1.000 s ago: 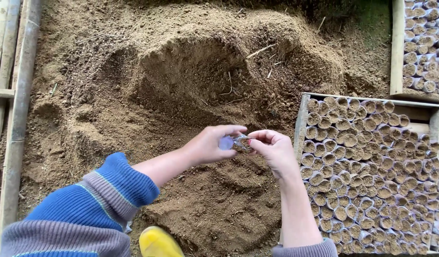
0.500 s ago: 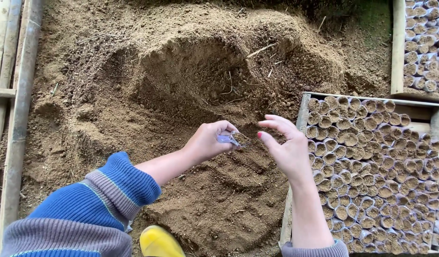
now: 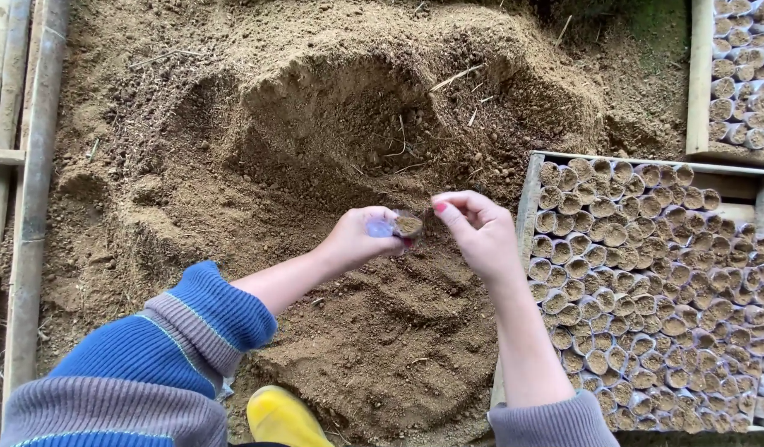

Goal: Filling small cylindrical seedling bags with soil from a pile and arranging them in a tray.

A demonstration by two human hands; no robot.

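Bamboo poles (image 3: 34, 190) border the far left of the work area. Beside them lies the soil heap (image 3: 332, 149), loose and brown, with a scooped hollow in its middle and a few dry stalks on top. A yellow boot toe (image 3: 284, 418) shows at the bottom edge.

The left hand (image 3: 361, 240), in a blue and grey striped sleeve (image 3: 158, 364), holds a small seedling pot (image 3: 404, 225) over the heap. Its fingers are pinched round the pot's thin clear wall; the pot's mouth faces up and soil shows inside it.

The right hand (image 3: 475, 232) is just beside the pot and apart from it. Its thumb and forefinger are drawn together at the tips, the other fingers curled; whether they hold a pinch of soil cannot be told.

Judgement on good practice: keep the pot upright and over the heap so spilled soil falls back, support the wall without crushing it, and add soil in small pinches.

At the right stands a wooden tray (image 3: 527, 199) packed with rows of filled pots (image 3: 647, 281). A second tray (image 3: 698, 74) sits at the upper right.
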